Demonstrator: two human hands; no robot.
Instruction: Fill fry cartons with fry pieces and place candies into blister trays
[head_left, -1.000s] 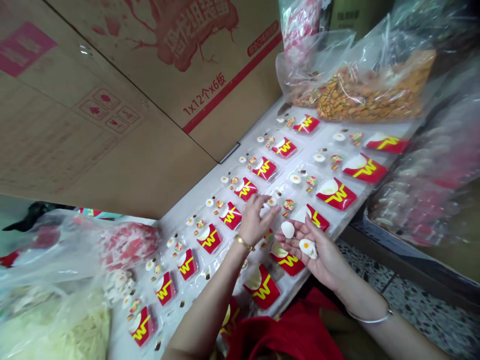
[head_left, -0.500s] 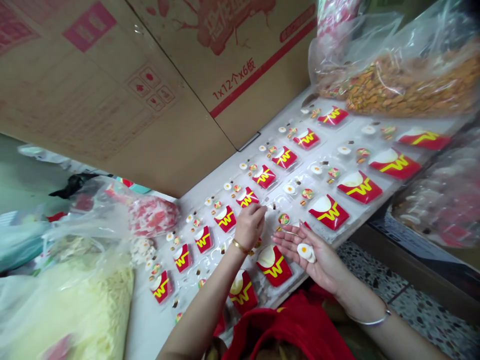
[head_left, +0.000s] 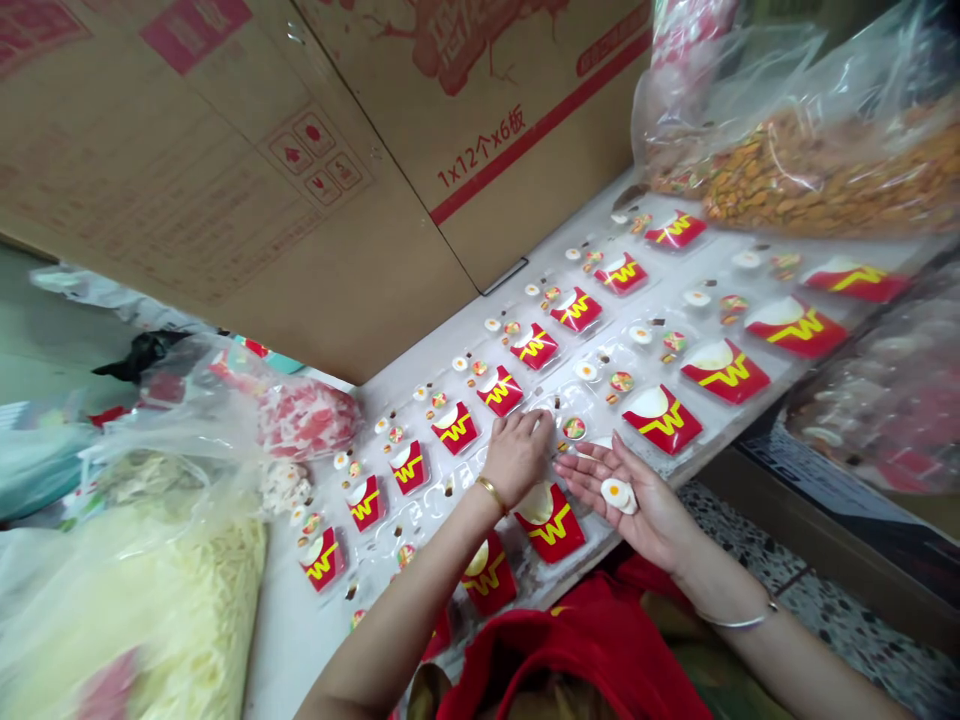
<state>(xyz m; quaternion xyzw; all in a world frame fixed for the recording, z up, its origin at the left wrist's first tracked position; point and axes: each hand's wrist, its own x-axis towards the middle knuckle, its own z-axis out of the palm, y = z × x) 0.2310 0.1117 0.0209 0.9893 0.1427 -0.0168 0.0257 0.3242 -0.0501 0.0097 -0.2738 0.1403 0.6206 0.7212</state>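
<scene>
My left hand (head_left: pixel 519 455) reaches palm-down over the near row of clear plastic trays, fingers bent downward and closed together. Its fingertips are partly hidden, so what they pinch cannot be made out. To its right, my right hand (head_left: pixel 637 510) is palm up with fingers stretched out. A few small toy fried eggs (head_left: pixel 618 494) lie stacked on that palm. Beside the left fingers sits a small round vegetable-patterned piece (head_left: pixel 574 428) in a tray. Just below the left hand is a red fries-box piece (head_left: pixel 553 525) with a yellow zigzag.
Two rows of trays cover the white table (head_left: pixel 289 640). Behind them stands a large cardboard box (head_left: pixel 375 230). A bag of orange pieces (head_left: pixel 817 180) lies at the far right, a bag of pale yellow strips (head_left: pixel 172 600) at the near left, and red-and-white pieces (head_left: pixel 307 420) beyond it.
My left hand has moved slightly right, over the near row and closer to my right hand. The right hand keeps the toy fried eggs on its palm. The view has shifted a little.
</scene>
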